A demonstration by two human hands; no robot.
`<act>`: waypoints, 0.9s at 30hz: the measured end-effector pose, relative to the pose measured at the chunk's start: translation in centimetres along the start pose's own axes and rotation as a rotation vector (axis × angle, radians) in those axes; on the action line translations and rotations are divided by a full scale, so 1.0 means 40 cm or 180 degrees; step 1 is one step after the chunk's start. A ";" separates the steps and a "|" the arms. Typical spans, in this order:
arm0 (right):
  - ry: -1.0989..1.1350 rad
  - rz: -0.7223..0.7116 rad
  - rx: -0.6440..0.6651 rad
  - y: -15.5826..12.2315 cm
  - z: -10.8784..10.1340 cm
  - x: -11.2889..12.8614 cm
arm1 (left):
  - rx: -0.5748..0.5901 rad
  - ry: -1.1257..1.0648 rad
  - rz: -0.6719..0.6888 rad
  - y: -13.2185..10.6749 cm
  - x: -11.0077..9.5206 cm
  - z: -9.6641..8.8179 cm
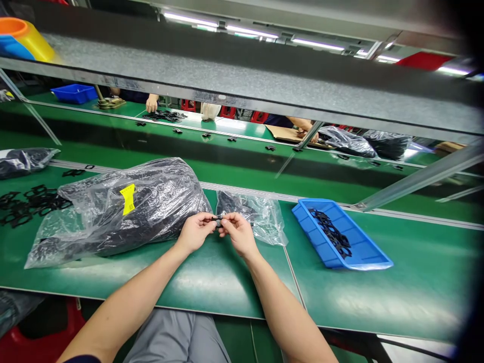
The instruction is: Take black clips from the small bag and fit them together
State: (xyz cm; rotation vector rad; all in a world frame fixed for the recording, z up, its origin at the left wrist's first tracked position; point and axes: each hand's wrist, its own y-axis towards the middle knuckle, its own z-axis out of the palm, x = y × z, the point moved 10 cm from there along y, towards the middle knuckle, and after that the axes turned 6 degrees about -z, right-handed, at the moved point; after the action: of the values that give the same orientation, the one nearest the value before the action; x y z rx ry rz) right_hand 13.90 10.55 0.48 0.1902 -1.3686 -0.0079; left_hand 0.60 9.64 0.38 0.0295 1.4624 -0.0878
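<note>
Head view: one small black part [218,222] sits between the person's two hands, in front of the place where two clear bags nearly meet. Left hand [195,232] and right hand [239,234] each pinch it narrowly, thumb against fingertips; I judge that this opposed grip steadies so small a piece from both sides. Its outline is mostly covered, and I cannot tell whether it bears on anything beneath.

Around it on the green surface [242,287] I see the large clear bag [166,186], full of dark contents and bearing one yellow label [127,198], beside the left hand. The small clear bag [269,217] lies just behind the right hand, probably to be within reach. Farther right, one blue tray [365,249] stands askew, its raised walls likely keeping the loose black pieces [330,232] together. At far left lie a black heap [32,204] and a third bag [26,162]; overlap prevents my counting either pile.

Beyond runs a green strip [234,164], with about nine dark pieces spaced along its far side, and one co-worker's hand [152,103] at another pile [166,116].
</note>
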 end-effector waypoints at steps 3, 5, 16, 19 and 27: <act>0.0030 -0.0012 -0.0050 0.001 -0.005 0.002 | -0.0008 0.0067 0.0091 -0.002 -0.010 0.001; 0.0111 0.0045 -0.0017 0.003 -0.004 0.000 | 0.0027 0.0048 0.0100 -0.002 -0.012 0.003; 0.0257 0.0164 0.0223 0.025 -0.002 0.012 | -0.0281 0.0161 0.0001 0.008 0.007 -0.034; 0.0831 -0.0073 -0.0343 0.059 -0.094 0.052 | -0.0202 0.0295 0.0002 0.008 -0.002 -0.027; 0.2280 -0.0962 -0.2589 0.051 -0.531 0.119 | -0.0050 0.0665 -0.0063 0.003 0.007 -0.002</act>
State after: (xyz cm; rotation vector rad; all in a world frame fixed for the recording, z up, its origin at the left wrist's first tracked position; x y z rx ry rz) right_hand 35.34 14.79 1.41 -0.2718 -0.5343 -0.6769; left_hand 0.55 9.75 0.07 0.0115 1.6722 -0.0914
